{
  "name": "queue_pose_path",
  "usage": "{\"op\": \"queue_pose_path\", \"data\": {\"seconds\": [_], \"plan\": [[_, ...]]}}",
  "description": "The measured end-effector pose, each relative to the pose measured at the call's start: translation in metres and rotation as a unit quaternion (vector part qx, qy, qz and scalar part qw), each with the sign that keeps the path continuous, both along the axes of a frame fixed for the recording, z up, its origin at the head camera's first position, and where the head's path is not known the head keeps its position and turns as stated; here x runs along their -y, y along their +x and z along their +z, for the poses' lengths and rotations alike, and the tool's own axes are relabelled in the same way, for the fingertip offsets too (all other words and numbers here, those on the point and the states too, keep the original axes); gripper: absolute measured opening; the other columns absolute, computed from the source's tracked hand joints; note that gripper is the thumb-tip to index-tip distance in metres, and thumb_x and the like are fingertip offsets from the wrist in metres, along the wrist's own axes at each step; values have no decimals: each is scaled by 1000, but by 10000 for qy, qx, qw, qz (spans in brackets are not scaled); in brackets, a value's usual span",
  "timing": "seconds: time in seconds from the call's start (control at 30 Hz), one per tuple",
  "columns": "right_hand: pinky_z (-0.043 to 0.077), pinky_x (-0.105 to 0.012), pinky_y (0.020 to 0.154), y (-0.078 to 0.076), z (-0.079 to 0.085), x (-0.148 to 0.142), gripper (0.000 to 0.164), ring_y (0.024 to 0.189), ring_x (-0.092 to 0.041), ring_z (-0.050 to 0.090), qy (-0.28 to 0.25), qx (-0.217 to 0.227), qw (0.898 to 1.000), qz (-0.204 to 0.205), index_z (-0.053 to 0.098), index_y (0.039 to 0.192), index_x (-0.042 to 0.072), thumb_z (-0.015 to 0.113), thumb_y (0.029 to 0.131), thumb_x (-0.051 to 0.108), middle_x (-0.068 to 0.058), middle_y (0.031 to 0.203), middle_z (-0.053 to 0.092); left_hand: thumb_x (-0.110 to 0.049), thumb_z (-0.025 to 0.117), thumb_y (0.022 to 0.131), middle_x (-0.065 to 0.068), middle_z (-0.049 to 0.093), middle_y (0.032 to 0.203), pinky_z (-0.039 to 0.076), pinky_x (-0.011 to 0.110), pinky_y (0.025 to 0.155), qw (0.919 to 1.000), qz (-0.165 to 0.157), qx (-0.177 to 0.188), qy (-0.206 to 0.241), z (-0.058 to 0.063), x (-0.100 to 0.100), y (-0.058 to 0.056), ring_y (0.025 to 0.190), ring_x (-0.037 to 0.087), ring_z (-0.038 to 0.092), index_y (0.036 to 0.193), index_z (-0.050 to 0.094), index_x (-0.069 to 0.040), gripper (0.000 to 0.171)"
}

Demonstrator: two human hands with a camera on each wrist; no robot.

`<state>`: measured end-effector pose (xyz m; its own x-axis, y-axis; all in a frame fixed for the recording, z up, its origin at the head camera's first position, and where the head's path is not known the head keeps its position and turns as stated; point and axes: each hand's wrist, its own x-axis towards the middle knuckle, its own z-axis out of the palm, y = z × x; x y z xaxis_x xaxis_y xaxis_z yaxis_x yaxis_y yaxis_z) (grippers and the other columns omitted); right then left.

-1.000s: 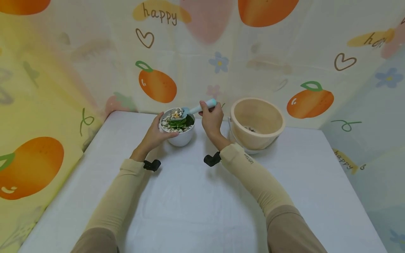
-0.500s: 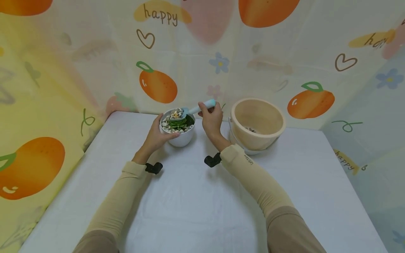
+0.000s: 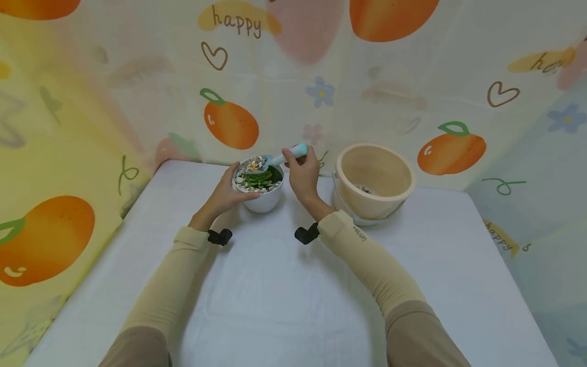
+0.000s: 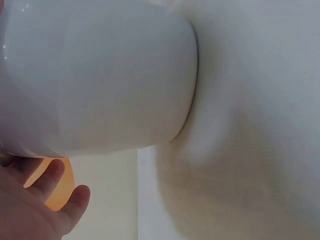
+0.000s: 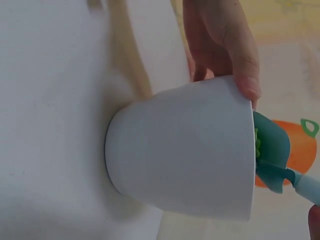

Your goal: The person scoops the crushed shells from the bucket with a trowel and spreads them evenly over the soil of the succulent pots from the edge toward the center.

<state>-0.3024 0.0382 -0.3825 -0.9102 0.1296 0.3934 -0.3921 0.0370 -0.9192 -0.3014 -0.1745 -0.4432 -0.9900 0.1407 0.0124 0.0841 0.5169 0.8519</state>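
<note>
A white flowerpot (image 3: 263, 203) stands upright on the table, filled with pebbles and a green succulent (image 3: 258, 181). My left hand (image 3: 222, 194) grips it at the left side, thumb over the near rim and fingers round the far side. With my right hand (image 3: 303, 176) I hold a small light-blue trowel (image 3: 295, 152) by its handle. Its blade is inside the pot's mouth, among pebbles beside the succulent. In the right wrist view the teal trowel blade (image 5: 272, 137) shows at the rim, and a green leaf peeks out behind the pot's edge.
To the right of my right hand stands a beige bucket (image 3: 376, 200) with a few pebbles at its bottom and a white handle hanging down. A white cloth covers the table (image 3: 275, 285). Behind it hangs a fruit-printed curtain (image 3: 275, 66).
My right hand has shifted slightly left, and the end of the trowel handle with it. The left hand keeps its grip on the flowerpot, which stays in place.
</note>
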Motion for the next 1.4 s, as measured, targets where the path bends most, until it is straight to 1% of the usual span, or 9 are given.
{"op": "queue_pose_path", "data": {"seconds": [0.2, 0.4, 0.53, 0.67, 0.8, 0.97, 1.07, 1.23, 1.4], "plan": [[58, -38, 81, 5, 0, 0, 29, 92, -38, 67, 243, -180, 9995, -87, 56, 107, -3, 66, 94, 20, -21, 96, 66, -43, 85, 72, 16, 16, 162, 18, 57, 119, 9999, 62, -57, 91, -3, 0, 0, 149, 34, 18, 157, 8, -10, 119], [58, -33, 79, 4, -1, -3, 29, 90, -34, 68, 297, -186, 9992, -202, 55, 107, -3, 65, 94, 21, -20, 97, 66, -42, 84, 73, 17, 18, 161, 19, 57, 119, 9996, 183, -198, 115, -4, -3, 3, 149, 35, 20, 157, 9, -9, 117], [58, -29, 79, 4, -1, -5, 29, 89, -33, 68, 301, -185, 9991, -219, 54, 107, -4, 64, 95, 20, -21, 98, 66, -44, 84, 73, 18, 20, 160, 20, 58, 119, 9992, 295, -266, 39, -4, -6, 7, 148, 35, 21, 156, 11, -8, 117], [58, -27, 79, 4, 0, -7, 29, 90, -34, 69, 317, -175, 9991, -200, 54, 107, -4, 64, 95, 21, -21, 99, 67, -46, 83, 73, 19, 22, 159, 23, 58, 117, 9991, 264, -268, -177, -2, -4, 9, 146, 36, 24, 156, 12, -7, 116], [58, -30, 81, 3, 1, -7, 31, 93, -35, 68, 283, -138, 9994, -136, 54, 108, -4, 64, 95, 22, -21, 100, 66, -45, 82, 74, 20, 19, 159, 23, 60, 117, 9994, 95, -154, -291, 2, 0, 6, 146, 37, 22, 156, 9, -8, 117], [59, -35, 82, 2, 0, -7, 32, 91, -36, 67, 224, -50, 9997, -123, 54, 107, -3, 65, 94, 23, -21, 99, 66, -42, 83, 74, 18, 13, 162, 17, 59, 119, 9999, -95, 44, -117, 1, 2, -1, 149, 36, 16, 157, 5, -9, 118], [58, -37, 83, 3, -1, -7, 31, 93, -36, 67, 214, 8, 9998, -44, 53, 108, -2, 65, 94, 23, -21, 100, 65, -42, 84, 73, 16, 12, 163, 16, 58, 120, 9999, -48, 100, -2, -1, 2, -1, 150, 34, 15, 157, 6, -11, 119], [56, -44, 87, 3, 0, -6, 31, 98, -39, 66, 181, -50, 9998, 60, 51, 112, -4, 63, 96, 19, -24, 104, 64, -43, 84, 73, 15, 13, 163, 17, 58, 119, 9999, 27, -19, 106, -5, 1, 0, 150, 34, 15, 157, 7, -13, 118], [57, -43, 85, 5, 1, -5, 31, 96, -37, 67, 266, -126, 9996, 35, 51, 112, -4, 62, 96, 21, -24, 103, 64, -42, 84, 73, 15, 15, 162, 18, 57, 120, 9996, 132, -145, 197, -8, -1, 1, 149, 34, 17, 157, 9, -11, 117]]}}
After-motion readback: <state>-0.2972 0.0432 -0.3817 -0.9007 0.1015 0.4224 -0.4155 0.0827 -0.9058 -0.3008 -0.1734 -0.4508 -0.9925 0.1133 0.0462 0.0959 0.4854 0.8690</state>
